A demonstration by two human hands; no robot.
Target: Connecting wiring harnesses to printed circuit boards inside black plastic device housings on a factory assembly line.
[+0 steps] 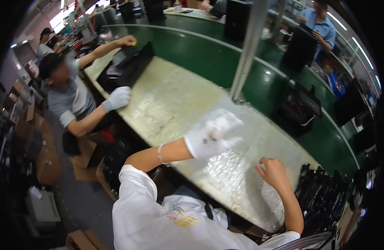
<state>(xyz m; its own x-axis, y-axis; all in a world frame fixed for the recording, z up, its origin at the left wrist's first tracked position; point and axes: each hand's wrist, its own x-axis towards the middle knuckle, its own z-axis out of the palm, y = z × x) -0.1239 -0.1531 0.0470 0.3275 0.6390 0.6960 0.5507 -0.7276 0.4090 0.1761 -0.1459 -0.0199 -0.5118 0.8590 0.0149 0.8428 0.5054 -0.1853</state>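
My left hand point(213, 134), in a white work glove with dark smudges, is held over the worktable point(171, 87), slightly blurred. Its fingers are stretched out with the thumb apart, and I see nothing in it. Below and beside it, shiny clear plastic film point(229, 168) covers part of the tabletop. My bare right hand point(274, 171) is over the table's right part, fingers loosely bent, two fingertips apart and nothing visible between them. A bundle of black cables point(323, 193) lies to the right of my right forearm.
A metal post point(249, 50) rises at the table's far edge. Beyond runs a green conveyor point(200, 56) carrying a black computer case point(298, 104). At left, a co-worker point(71, 91) handles an open black case point(125, 68). Cardboard boxes point(85, 158) stand on the floor. Another person works across the line.
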